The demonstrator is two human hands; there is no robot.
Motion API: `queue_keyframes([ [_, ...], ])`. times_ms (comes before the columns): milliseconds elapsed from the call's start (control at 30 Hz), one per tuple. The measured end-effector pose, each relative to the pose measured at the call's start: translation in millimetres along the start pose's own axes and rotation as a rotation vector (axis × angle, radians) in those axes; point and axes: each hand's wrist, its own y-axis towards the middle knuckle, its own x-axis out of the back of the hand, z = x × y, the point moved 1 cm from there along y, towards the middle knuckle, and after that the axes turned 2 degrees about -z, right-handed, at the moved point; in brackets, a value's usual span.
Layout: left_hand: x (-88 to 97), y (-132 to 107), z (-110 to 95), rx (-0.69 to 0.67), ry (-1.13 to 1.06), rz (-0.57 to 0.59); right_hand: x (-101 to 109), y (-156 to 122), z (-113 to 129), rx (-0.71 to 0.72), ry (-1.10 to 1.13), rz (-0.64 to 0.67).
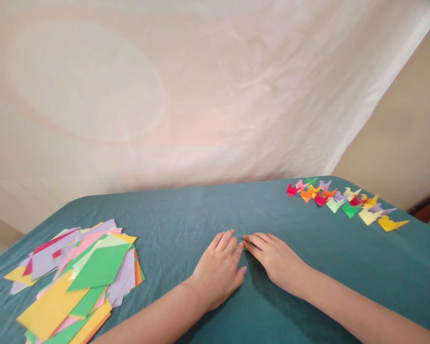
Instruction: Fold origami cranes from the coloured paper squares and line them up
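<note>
My left hand (219,270) lies flat on the teal tablecloth (179,224), fingers stretched forward. My right hand (274,258) rests beside it, fingers extended toward the left hand's fingertips. Between the fingertips of both hands a small sliver of green paper (245,246) shows, pressed against the cloth and mostly hidden under the fingers. A loose pile of coloured paper sheets (79,277) lies to the left of my left arm, a green sheet on top.
Several small folded paper figures (344,199) in mixed colours are lined up at the table's far right corner. A pale cloth backdrop (186,91) hangs behind the table. The table's right edge runs close past the figures.
</note>
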Motion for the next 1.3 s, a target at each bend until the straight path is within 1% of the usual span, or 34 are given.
queue_keyframes([
  [133,0.4,0.6,8.8,0.0,-0.082,-0.009,0.4,1.6,0.5,0.002,-0.014,0.032],
  [233,-3.1,1.4,18.7,0.008,-0.171,-0.038,-1.3,1.2,-1.4,-0.021,0.03,0.016],
  [400,-11.1,3.2,26.8,0.033,-0.264,-0.116,-8.4,1.5,-4.8,-0.114,0.171,-0.114],
  [533,-12.8,3.3,27.1,0.066,-0.326,-0.127,-13.0,4.5,-8.5,-0.195,0.296,-0.174],
  [633,-11.3,4.4,28.9,0.135,-0.396,-0.115,-14.7,6.2,-10.5,-0.236,0.38,-0.18],
  [733,-7.2,10.2,32.2,0.199,-0.449,-0.071,-15.3,6.8,-11.3,-0.262,0.464,-0.19],
  [867,-1.6,24.3,34.7,0.23,-0.492,0.063,-15.8,7.5,-11.6,-0.284,0.59,-0.203],
  [967,-2.7,33.0,35.0,0.307,-0.543,0.144,-14.9,8.0,-10.7,-0.294,0.694,-0.228],
  [1033,-6.3,35.4,35.4,0.349,-0.587,0.149,-13.2,8.0,-9.5,-0.3,0.752,-0.249],
  [1100,-11.3,35.4,36.1,0.351,-0.663,0.144,-11.7,7.7,-8.3,-0.315,0.788,-0.276],
  [1200,-17.9,33.6,37.5,0.352,-0.838,0.13,-12.8,7.3,-8.0,-0.35,0.853,-0.314],
  [1300,-20.4,33.5,36.8,0.417,-1.024,0.1,-17.3,7.5,-10.1,-0.403,0.969,-0.354],
])
